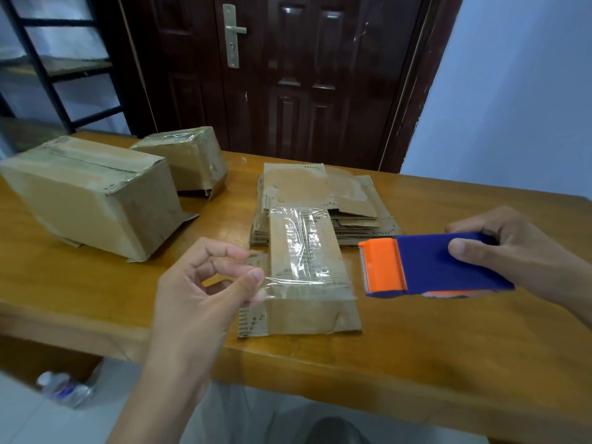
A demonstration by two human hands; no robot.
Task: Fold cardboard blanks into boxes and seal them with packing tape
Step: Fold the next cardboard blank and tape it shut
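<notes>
Left hand point(205, 283): I pinch the tape end point(272, 285), keeping it taut.
Right hand point(509, 251): I grip the dispenser point(432, 267); lay tape squarely across the box point(304, 267).

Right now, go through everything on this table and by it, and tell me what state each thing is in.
Narrow brown cardboard box: folded, clear tape along its top.
Blue and orange tape dispenser: held above the table.
Left hand: pinching the clear tape end.
Right hand: gripping the dispenser.
Stack of flat cardboard blanks: unfolded.
Large brown box: closed, taped.
Smaller brown box: closed, taped.
Dark wooden door: shut.
</notes>
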